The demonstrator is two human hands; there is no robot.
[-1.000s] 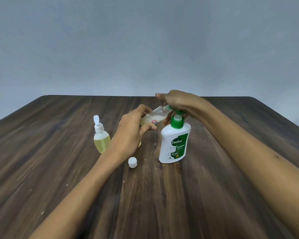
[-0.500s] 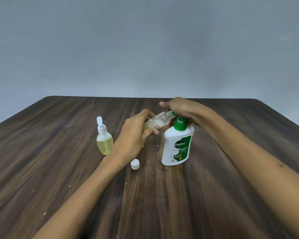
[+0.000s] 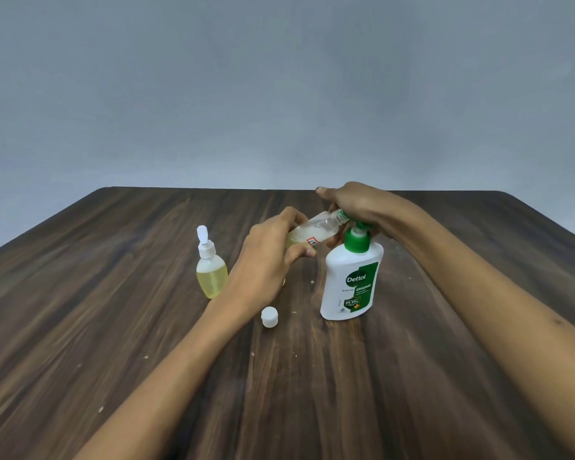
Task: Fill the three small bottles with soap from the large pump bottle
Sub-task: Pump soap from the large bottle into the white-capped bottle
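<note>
Little had shifted since the earlier frames: our hands stayed locked in the same filling pose. Our left hand [image 3: 266,260] gripped a small clear plastic bottle [image 3: 316,230], tilted almost flat, its mouth meeting the green spout, with pale soap pooled inside and a red-edged label showing. Our right hand [image 3: 356,202] lay over the green pump head, fingers curled around it. Beneath stood the large pump bottle [image 3: 351,283], smooth white plastic with a green label, near the middle of the table [image 3: 113,327]. A loose white ribbed cap [image 3: 269,317] lay just before it to the left. Further left stood a rounded bottle [image 3: 211,272] of yellow soap, its flip cap open. Dark streaky woodgrain with pale crumbs ran to the far edge, against a plain grey wall [image 3: 279,78].
</note>
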